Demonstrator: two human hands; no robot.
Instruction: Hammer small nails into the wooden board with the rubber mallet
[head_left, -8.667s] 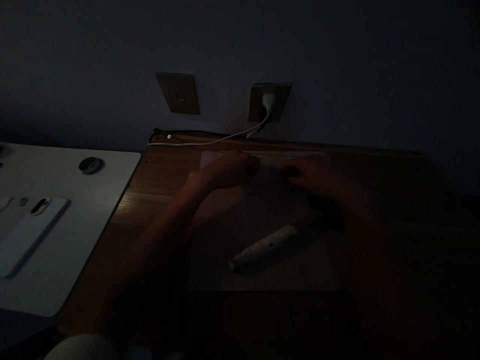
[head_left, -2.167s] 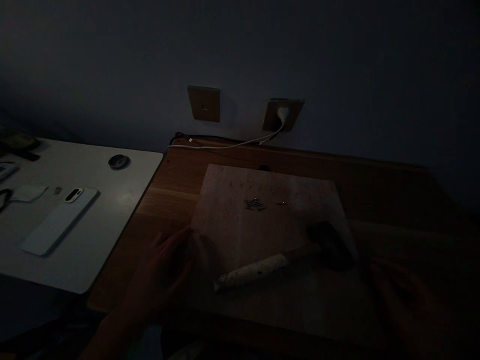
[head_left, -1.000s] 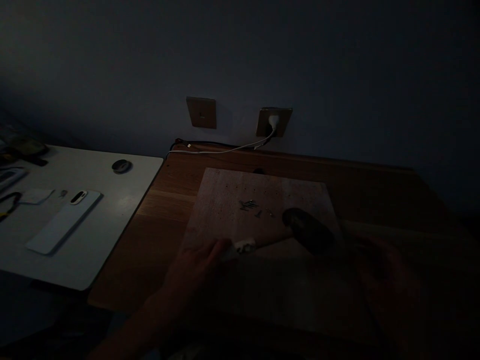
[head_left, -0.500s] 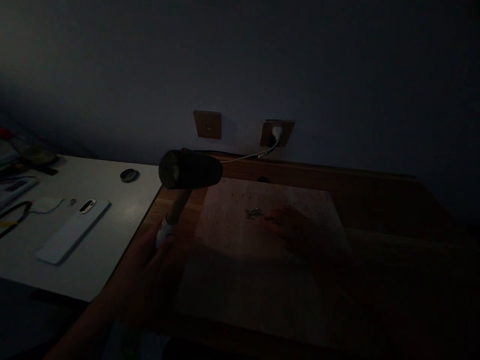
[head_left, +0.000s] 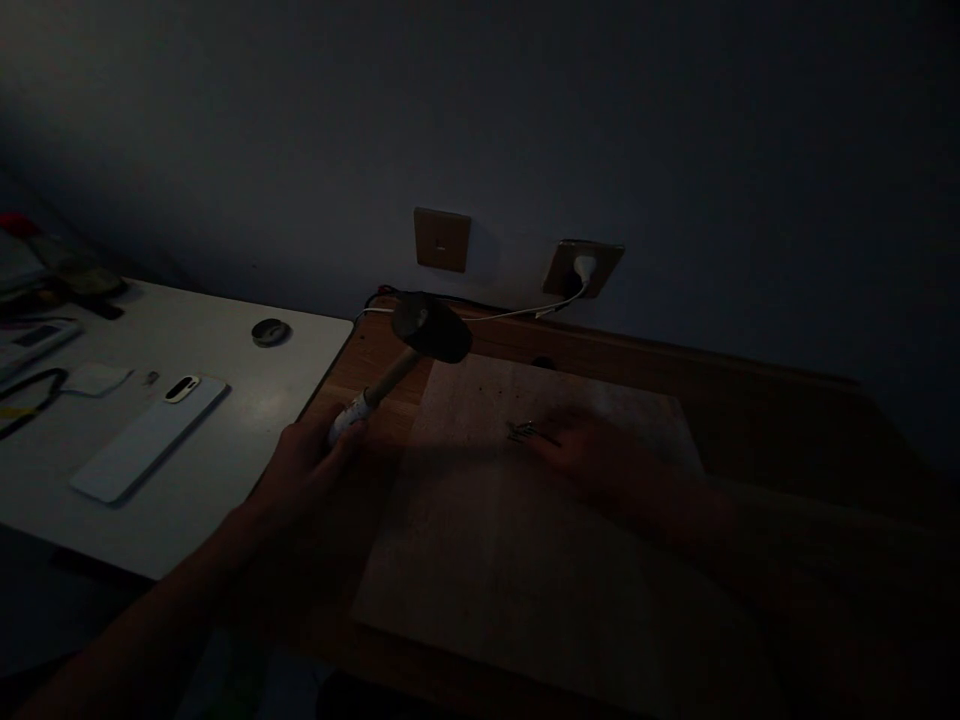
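Note:
My left hand (head_left: 319, 450) is closed round the white grip of a mallet (head_left: 431, 327). The mallet's dark head is raised, near the far left corner of a pale wooden board (head_left: 480, 560). Over the board, my right hand (head_left: 589, 450) reaches in from the right, its fingertips at a small heap of nails (head_left: 525, 430). One thin nail lies right against those fingertips. Darkness and blur hide whether the fingers grip it. Several small dark spots (head_left: 500, 391) dot the board's far part.
Left of the brown wooden desk (head_left: 382, 350) is a white table (head_left: 210, 340). It bears a white phone (head_left: 150, 440) and a round dark tin (head_left: 271, 332). Behind, a white plug (head_left: 585, 267) with its cable sits in a wall socket; another wall plate (head_left: 442, 240) is beside it.
My left hand and the mallet have moved right, and the mallet's head now looks smaller and farther off. My right hand has come to the nails and shifted some of them. The view has turned slightly.

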